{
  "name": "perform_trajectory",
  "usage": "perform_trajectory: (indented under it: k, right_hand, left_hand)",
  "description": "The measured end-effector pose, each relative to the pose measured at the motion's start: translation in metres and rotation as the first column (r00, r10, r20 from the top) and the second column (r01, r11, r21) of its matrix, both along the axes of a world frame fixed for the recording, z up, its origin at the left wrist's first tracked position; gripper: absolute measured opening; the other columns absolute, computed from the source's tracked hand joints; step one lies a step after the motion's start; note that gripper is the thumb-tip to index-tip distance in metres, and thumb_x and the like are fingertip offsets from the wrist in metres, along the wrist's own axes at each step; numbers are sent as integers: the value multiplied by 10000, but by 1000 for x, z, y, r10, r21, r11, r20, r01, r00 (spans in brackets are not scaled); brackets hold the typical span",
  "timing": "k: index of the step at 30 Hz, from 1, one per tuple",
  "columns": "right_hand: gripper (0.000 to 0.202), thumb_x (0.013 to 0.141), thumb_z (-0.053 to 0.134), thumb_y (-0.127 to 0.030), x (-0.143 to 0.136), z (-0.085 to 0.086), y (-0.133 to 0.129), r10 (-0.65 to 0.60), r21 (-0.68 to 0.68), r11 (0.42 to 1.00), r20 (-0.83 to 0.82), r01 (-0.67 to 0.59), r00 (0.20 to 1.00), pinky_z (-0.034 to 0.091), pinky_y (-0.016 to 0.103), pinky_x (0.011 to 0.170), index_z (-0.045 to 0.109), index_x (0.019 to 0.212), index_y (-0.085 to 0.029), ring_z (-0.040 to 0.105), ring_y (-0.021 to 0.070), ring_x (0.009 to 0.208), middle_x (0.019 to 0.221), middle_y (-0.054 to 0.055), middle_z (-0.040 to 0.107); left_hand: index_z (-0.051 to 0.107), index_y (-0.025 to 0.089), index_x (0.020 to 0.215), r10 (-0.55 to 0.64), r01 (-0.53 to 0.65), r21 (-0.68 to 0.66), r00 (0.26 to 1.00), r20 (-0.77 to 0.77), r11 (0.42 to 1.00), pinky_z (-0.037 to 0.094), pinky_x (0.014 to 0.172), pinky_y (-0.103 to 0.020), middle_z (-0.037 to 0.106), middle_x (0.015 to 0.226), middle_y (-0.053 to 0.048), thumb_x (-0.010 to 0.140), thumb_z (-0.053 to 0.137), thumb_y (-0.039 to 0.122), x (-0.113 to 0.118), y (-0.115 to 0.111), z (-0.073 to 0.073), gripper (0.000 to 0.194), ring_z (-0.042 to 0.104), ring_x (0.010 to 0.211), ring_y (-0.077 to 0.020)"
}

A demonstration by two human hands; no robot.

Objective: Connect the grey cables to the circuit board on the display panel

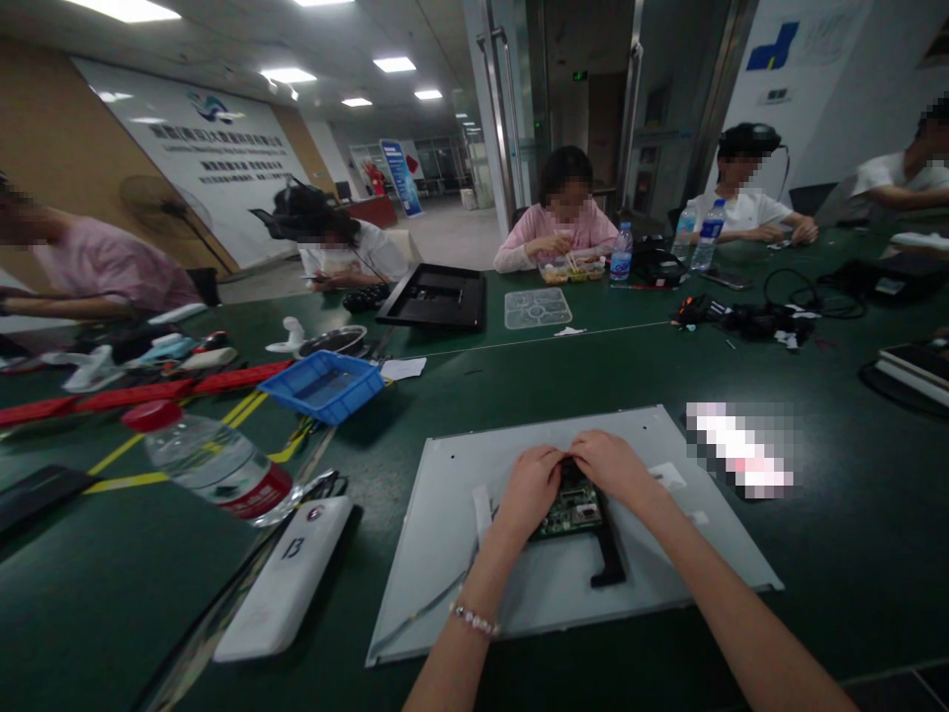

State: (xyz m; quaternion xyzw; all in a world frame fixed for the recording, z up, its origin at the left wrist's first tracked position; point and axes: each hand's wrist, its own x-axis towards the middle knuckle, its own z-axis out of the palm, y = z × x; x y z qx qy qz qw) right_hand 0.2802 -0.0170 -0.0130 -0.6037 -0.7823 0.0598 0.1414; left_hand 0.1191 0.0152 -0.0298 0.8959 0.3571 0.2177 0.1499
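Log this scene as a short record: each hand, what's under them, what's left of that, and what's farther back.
Left hand: at left side of circuit board
Right hand: at far end, fingertips near the left's
Beneath: pale panel on green table
Left of panel: white device, red-capped bottle
Farther back: blue tray
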Motion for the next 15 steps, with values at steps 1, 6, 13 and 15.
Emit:
perform_trajectory:
  k: [1, 6, 13, 15]
  right_hand:
    - [269, 846, 429, -132, 0, 0, 0, 3, 5, 1000, 10, -4, 1000, 423, 276, 793, 682, 908, -198, 586, 208, 902, 914, 88, 666]
    - [279, 851, 417, -131, 1, 0, 0, 33, 24, 999, 23, -34, 999, 423, 275, 793, 682, 911, -196, 587, 203, 893, 900, 87, 665]
    - [291, 872, 382, -141, -2, 7, 0, 5, -55, 998, 52, -2, 999, 412, 259, 820, 663, 941, -167, 586, 190, 926, 931, 93, 660]
    - [295, 877, 372, -144, -2, 7, 0, -1, -61, 998, 58, 4, 998, 413, 259, 815, 661, 931, -159, 587, 190, 924, 927, 98, 660]
  left_hand:
    - [614, 188, 1006, -2, 2, 0, 1000, 1, 1000, 424, 882, -329, 638, 970, -47, 814, 444, 63, 0, 0, 0, 285, 566, 922, -183]
    - [624, 186, 984, -6, 6, 4, 1000, 4, 1000, 428, 872, -320, 643, 963, -43, 813, 445, 57, -1, 1, -2, 280, 569, 909, -181]
    - [628, 183, 999, -11, 11, 7, 1000, -11, 1000, 425, 884, -314, 642, 977, -40, 808, 449, 45, 0, 2, -3, 296, 568, 929, -177]
    - [626, 188, 1004, -5, 5, 9, 1000, -12, 1000, 423, 887, -316, 640, 985, -37, 808, 451, 46, 0, 2, -3, 298, 566, 937, -176]
